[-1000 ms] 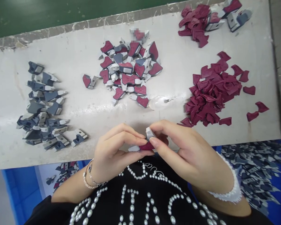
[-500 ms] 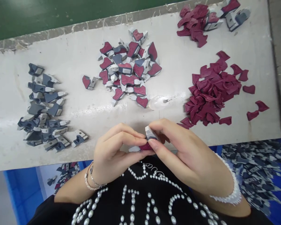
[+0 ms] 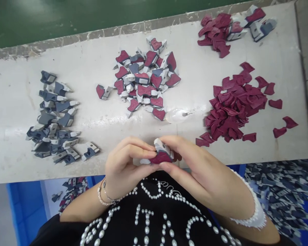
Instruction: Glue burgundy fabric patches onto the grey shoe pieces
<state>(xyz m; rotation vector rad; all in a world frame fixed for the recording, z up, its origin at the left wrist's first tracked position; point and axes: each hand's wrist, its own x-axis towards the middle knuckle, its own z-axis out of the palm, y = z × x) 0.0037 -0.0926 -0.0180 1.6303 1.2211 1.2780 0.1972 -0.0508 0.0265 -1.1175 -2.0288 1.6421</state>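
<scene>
Between my two hands, at the near edge of the table, is a small grey-and-white plastic part [image 3: 162, 146] with a maroon panel [image 3: 161, 157] on its near face. My left hand [image 3: 129, 159] pinches its left side between fingers and thumb. My right hand [image 3: 188, 162] holds the right side, thumb below the maroon face and fingers behind. A pale tip of the part pokes out under my left fingers. Beyond my hands lies a pile of similar parts with maroon panels [image 3: 146, 90]. Loose maroon panels [image 3: 229, 112] are heaped to the right.
Grey-and-white parts without maroon [image 3: 47, 118] lie at the left of the table [image 3: 92, 119]. A small clear glue-like bottle [image 3: 178, 115] lies near the middle pile. More maroon pieces [image 3: 215, 32] sit at the far right. Blue bins [image 3: 27, 212] with parts stand below the near edge.
The held part has turned so more of its maroon face shows. My right thumb has slid down off the middle of it. The view has shifted slightly.
</scene>
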